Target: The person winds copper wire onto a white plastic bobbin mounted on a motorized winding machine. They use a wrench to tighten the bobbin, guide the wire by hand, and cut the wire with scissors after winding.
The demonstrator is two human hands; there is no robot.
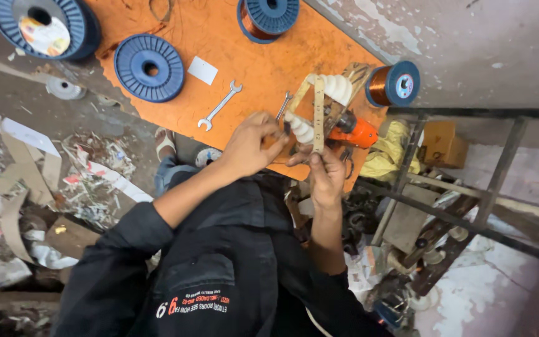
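While the person's dark-sleeved arms reach up from the bottom of the frame, an orange board [244, 56] fills the upper middle, lying on a dusty floor. At the upper left sits a large blue spool [42, 25] with a paper label in its hub. To its right, an empty blue spool [150, 67] lies flat on the board's left edge. Paper and cardboard scraps litter the floor at left.

Further right on the board lie a small white card [203, 70] and a silver spanner [219, 105] set at an angle. Another blue spool [269, 15] stands at the top centre.

The left hand [254, 143] is at the centre of the frame, its fingers curled shut against a white stepped block [301, 130]; what they pinch cannot be seen. Just right of it, the right hand [327, 178] grasps the lower end of a pale wooden strip [318, 115] with a row of holes, held upright across the block. A second white stepped block [335, 87] sits above. An orange tool [360, 131] lies just to the strip's right. A spool of copper wire [394, 84] stands at the board's right edge. A dark metal frame [456, 168] crosses the right side.
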